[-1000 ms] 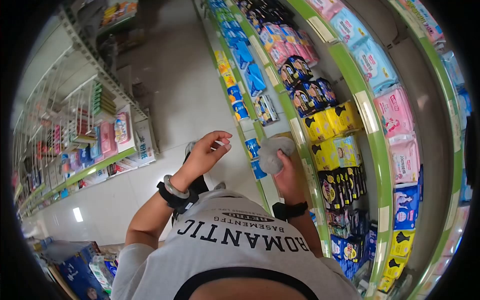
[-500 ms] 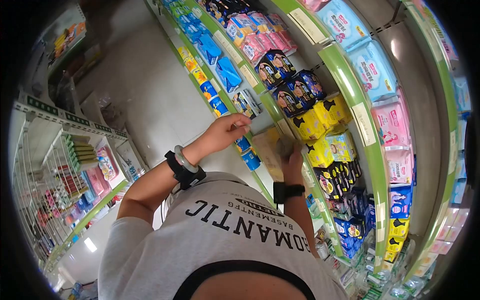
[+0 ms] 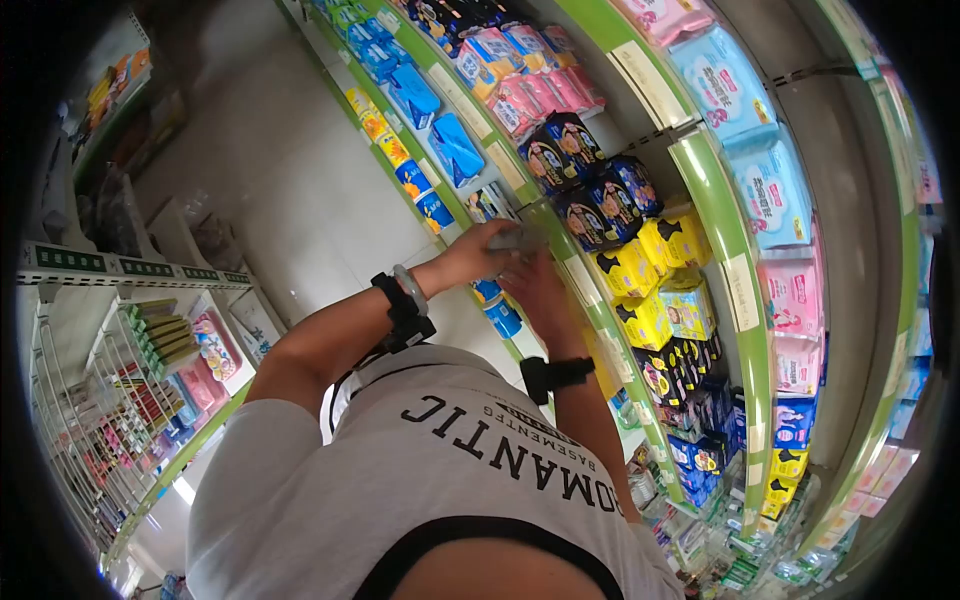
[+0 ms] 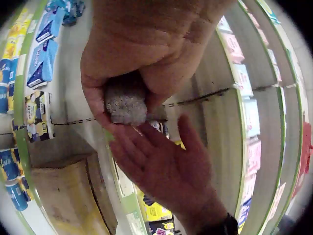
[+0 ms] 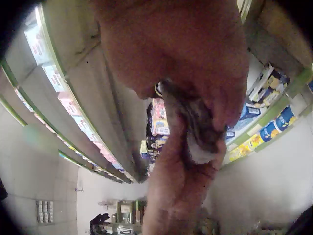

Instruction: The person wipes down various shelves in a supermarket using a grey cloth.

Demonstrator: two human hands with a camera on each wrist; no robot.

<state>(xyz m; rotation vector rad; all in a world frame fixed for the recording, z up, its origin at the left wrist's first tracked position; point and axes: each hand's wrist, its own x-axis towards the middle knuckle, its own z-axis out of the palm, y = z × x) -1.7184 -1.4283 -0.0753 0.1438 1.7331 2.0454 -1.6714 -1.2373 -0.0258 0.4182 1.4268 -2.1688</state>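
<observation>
A grey cloth point(image 3: 520, 238), bunched into a wad, is between my two hands over the lower shelf. My left hand point(image 3: 468, 258) grips it, and in the left wrist view the folded end of the cloth point(image 4: 128, 105) sticks out between thumb and fingers. Palm up with fingers stretched out, my right hand point(image 3: 540, 300) lies just below; in the left wrist view that right hand point(image 4: 168, 164) has its fingertips right at the cloth. In the right wrist view the cloth point(image 5: 200, 149) shows in the left hand point(image 5: 173, 186), partly hidden by the right hand.
Beneath the hands, a cardboard box point(image 4: 63, 196) sits on the shelf. Yellow packs point(image 3: 625, 270), black packs point(image 3: 590, 215) and blue packs point(image 3: 455, 150) line the shelves alongside, with cans point(image 3: 412, 180) on the lowest edge. A wire rack point(image 3: 100, 420) stands across the aisle.
The grey cloth has passed from my right hand to my left. Both hands have come together over the shelf, and the right hand has opened out.
</observation>
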